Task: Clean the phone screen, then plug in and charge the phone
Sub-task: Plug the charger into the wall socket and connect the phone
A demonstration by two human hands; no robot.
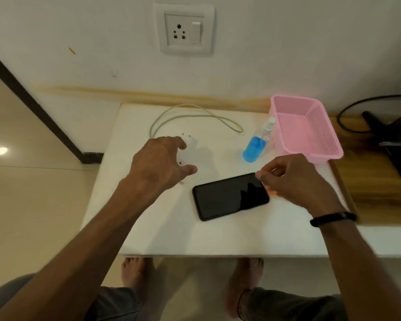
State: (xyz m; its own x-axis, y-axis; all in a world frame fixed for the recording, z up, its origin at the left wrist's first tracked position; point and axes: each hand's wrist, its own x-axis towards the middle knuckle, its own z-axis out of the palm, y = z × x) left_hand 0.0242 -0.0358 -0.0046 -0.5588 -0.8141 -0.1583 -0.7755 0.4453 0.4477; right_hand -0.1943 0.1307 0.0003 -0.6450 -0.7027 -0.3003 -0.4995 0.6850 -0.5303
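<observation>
Lettering could not be read on any item. Smartphone (229, 196), a flat black slab with rounded corners and a glossy dark screen, lay face up on the white tabletop (171, 232), near the front edge. Right hand (294, 181) reached in from the right, fingers curled at the phone's upper right corner; whether they pinched the phone could not be determined. Left hand (159, 163) was spread, palm down, over the white charger adapter (190, 144), fingers half open and not yet closed on it. Pale charging cable (195, 117) looped behind. Clear spray bottle (257, 144) of blue liquid lay tilted against a pink perforated plastic basket (308, 128). White wall socket (185, 30) sat above.
</observation>
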